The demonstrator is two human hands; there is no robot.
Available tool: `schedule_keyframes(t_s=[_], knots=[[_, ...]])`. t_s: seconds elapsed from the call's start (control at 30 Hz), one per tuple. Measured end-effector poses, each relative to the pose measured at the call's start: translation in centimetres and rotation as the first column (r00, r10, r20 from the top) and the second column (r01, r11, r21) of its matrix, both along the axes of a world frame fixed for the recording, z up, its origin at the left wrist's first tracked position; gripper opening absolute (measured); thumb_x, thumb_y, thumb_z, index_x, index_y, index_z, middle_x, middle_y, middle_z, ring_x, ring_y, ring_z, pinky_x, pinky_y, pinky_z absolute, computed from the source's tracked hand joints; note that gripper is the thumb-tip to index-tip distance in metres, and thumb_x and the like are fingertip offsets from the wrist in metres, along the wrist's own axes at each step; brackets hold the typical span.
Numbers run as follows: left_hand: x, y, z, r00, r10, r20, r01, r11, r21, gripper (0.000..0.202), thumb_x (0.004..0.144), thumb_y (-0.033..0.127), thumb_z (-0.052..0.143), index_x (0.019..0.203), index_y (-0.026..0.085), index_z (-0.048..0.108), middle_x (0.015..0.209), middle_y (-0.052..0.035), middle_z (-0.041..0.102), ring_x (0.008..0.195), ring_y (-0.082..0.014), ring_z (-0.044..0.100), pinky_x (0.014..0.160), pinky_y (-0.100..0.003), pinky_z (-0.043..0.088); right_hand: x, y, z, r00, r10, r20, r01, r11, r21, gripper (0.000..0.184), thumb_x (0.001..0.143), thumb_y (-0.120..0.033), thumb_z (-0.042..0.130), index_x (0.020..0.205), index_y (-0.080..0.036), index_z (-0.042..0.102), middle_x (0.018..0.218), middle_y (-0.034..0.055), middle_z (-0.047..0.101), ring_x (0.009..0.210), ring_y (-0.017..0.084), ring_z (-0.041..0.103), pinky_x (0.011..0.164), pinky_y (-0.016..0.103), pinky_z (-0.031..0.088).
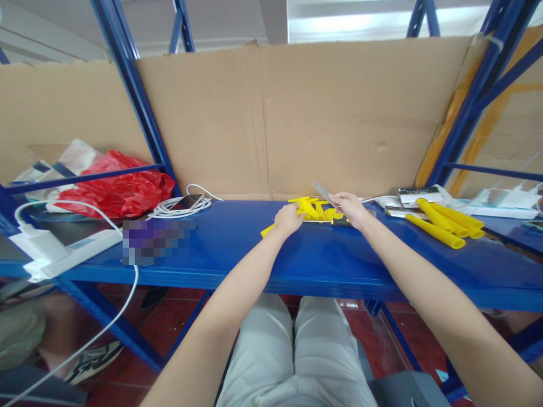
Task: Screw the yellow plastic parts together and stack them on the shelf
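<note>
My left hand (289, 219) is closed on a yellow piece (267, 230), whose end sticks out to the left under the hand. Most of that piece is hidden by the fingers. In my right hand (348, 207) is a flat greyish strip, perhaps a blade (322, 191), which points up and to the left. A heap of cut yellow pieces (314, 209) lies on the blue shelf (229, 243) between and behind both hands. Just below my right hand lies a screwdriver (340, 223) with a dark handle and a thin shaft.
Several yellow tapered tubes (441, 226) lie at the right beside small boxes (419, 195). To the left are a coiled white cable (180, 207), a red plastic bag (119, 183) and a white power strip (87, 251). Cardboard (331, 113) stands behind. Another person's shoe (93, 362) shows lower left.
</note>
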State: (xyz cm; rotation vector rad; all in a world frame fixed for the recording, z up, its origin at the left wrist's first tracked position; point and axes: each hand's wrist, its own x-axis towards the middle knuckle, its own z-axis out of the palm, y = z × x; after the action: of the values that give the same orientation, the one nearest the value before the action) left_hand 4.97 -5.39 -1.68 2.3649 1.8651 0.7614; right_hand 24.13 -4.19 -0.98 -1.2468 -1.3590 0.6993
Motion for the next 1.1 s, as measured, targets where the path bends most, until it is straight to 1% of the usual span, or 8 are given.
schedule_keyframes(t_s=[0.07, 0.13, 0.23, 0.37, 0.5, 0.67, 0.93, 1.1], knots=[[0.1, 0.0, 0.0, 1.0, -0.013, 0.008, 0.013, 1.0, 0.018, 0.031, 0.092, 0.031, 0.057, 0.118, 0.02, 0.069, 0.12, -0.0102, 0.071, 0.113, -0.0236, 0.065, 0.093, -0.03, 0.05, -1.3, -0.4, -0.3, 0.995, 0.099, -0.027, -0.099, 0.995, -0.023, 0.044, 0.075, -0.049, 0.074, 0.059, -0.019, 0.046, 0.053, -0.0043, 0.043, 0.05, 0.007, 0.033, 0.049, 0.022, 0.025], [0.1, 0.0, 0.0, 0.999, -0.03, 0.014, 0.03, 0.999, 0.037, 0.029, 0.092, 0.03, 0.056, 0.116, 0.02, 0.069, 0.119, -0.01, 0.071, 0.113, -0.0231, 0.065, 0.092, -0.03, 0.05, -2.2, -0.7, -0.6, 0.991, 0.13, -0.016, -0.13, 0.991, -0.04, 0.046, 0.075, -0.05, 0.075, 0.058, -0.019, 0.046, 0.05, -0.0054, 0.04, 0.048, 0.007, 0.031, 0.049, 0.022, 0.022], [0.2, -0.1, 0.0, 0.999, -0.039, 0.019, 0.038, 0.997, 0.062, 0.028, 0.093, 0.03, 0.055, 0.115, 0.021, 0.07, 0.119, -0.0091, 0.071, 0.112, -0.0225, 0.066, 0.092, -0.029, 0.05, -2.7, -1.0, -0.8, 0.993, 0.111, 0.027, -0.109, 0.992, -0.067, 0.042, 0.08, -0.043, 0.073, 0.058, -0.018, 0.047, 0.047, -0.0066, 0.038, 0.046, 0.007, 0.03, 0.048, 0.022, 0.021], [0.3, -0.2, 0.0, 0.998, -0.051, 0.033, 0.048, 0.995, 0.085, 0.027, 0.093, 0.029, 0.055, 0.114, 0.021, 0.07, 0.118, -0.0082, 0.072, 0.111, -0.022, 0.066, 0.092, -0.029, 0.05, -2.8, -1.2, -0.7, 0.994, 0.079, 0.07, -0.071, 0.992, -0.104, 0.036, 0.086, -0.032, 0.069, 0.06, -0.018, 0.049, 0.045, -0.0065, 0.04, 0.045, 0.007, 0.033, 0.048, 0.022, 0.024], [0.3, -0.1, -0.1, 0.997, -0.071, 0.044, 0.067, 0.993, 0.097, 0.026, 0.093, 0.028, 0.055, 0.112, 0.02, 0.07, 0.115, -0.0082, 0.073, 0.112, -0.0219, 0.066, 0.093, -0.028, 0.05, -2.9, -1.4, -0.6, 0.993, 0.034, 0.117, -0.019, 0.991, -0.131, 0.034, 0.088, -0.027, 0.066, 0.06, -0.018, 0.048, 0.045, -0.0062, 0.041, 0.043, 0.007, 0.034, 0.047, 0.021, 0.026], [0.3, -0.1, 0.0, 0.993, -0.113, 0.038, 0.109, 0.988, 0.107, 0.026, 0.093, 0.027, 0.054, 0.111, 0.019, 0.071, 0.115, -0.0089, 0.073, 0.112, -0.0216, 0.066, 0.094, -0.028, 0.049, -2.9, -1.6, -0.4, 0.988, -0.013, 0.154, 0.036, 0.989, -0.145, 0.036, 0.087, -0.023, 0.067, 0.059, -0.019, 0.045, 0.043, -0.0067, 0.039, 0.04, 0.006, 0.034, 0.043, 0.02, 0.025], [0.3, -0.5, 0.2, 0.992, -0.13, 0.009, 0.128, 0.987, 0.099, 0.03, 0.093, 0.028, 0.056, 0.12, 0.02, 0.068, 0.124, -0.0091, 0.069, 0.115, -0.0218, 0.064, 0.097, -0.029, 0.048, -3.2, -2.3, 0.1, 0.982, 0.005, 0.189, 0.03, 0.982, -0.185, 0.025, 0.087, -0.012, 0.057, 0.062, -0.016, 0.056, 0.041, -0.005, 0.042, 0.037, 0.007, 0.036, 0.04, 0.02, 0.026], [0.3, -0.3, 0.0, 0.99, -0.14, -0.009, 0.14, 0.987, 0.084, 0.032, 0.093, 0.028, 0.056, 0.123, 0.021, 0.067, 0.129, -0.0091, 0.067, 0.117, -0.022, 0.063, 0.099, -0.029, 0.048, -3.0, -2.0, -0.2, 0.99, 0.037, 0.138, -0.01, 0.982, -0.19, 0.024, 0.083, -0.012, 0.063, 0.059, -0.015, 0.058, 0.041, -0.0042, 0.044, 0.035, 0.006, 0.036, 0.038, 0.019, 0.025]])
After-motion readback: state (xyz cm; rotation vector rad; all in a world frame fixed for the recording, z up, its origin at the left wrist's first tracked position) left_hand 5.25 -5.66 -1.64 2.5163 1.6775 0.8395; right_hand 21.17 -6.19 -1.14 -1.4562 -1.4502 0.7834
